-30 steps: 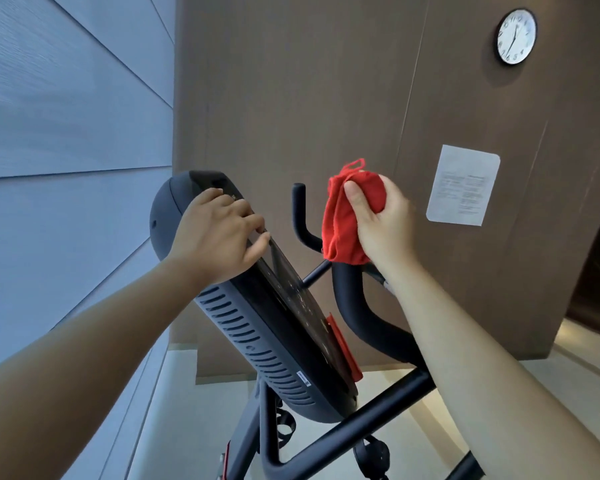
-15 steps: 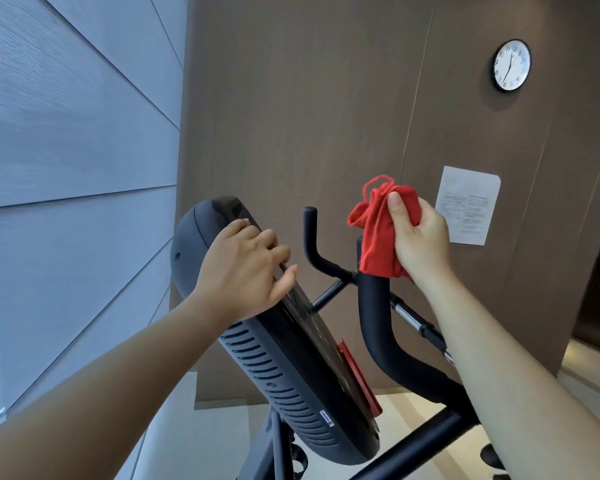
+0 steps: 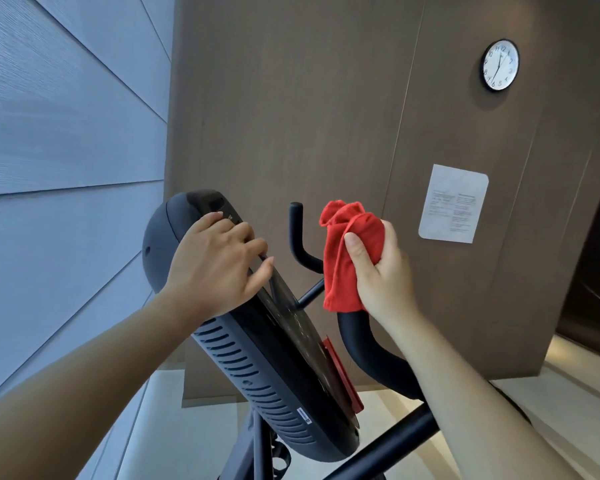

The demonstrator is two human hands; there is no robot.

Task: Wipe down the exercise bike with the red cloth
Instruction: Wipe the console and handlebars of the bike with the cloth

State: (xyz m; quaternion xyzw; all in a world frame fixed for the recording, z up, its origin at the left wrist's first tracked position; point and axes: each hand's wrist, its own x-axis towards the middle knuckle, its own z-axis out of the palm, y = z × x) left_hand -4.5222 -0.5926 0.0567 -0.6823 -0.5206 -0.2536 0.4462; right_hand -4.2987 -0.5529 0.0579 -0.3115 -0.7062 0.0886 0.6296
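Fingers (image 3: 243, 233) of left hand (image 3: 219, 268) curling over upper edge of console (image 3: 274, 368), holding it, thumb lying along dark screen. Bike (image 3: 388, 441) frame tube passing below both wrists. Right hand (image 3: 381, 271) gripping bunched cloth (image 3: 347, 251): thumb pressing across front, other fingers wrapping behind. Cloth covering upper end of handlebar (image 3: 364, 344), loose corner sticking up above fingertips. Thin bar end (image 3: 297, 233) standing between both hands' fingers, touching neither. Beyond right fingers, paper (image 3: 452, 203) hanging on brown wall (image 3: 291, 116); clock (image 3: 500, 65) sitting higher.
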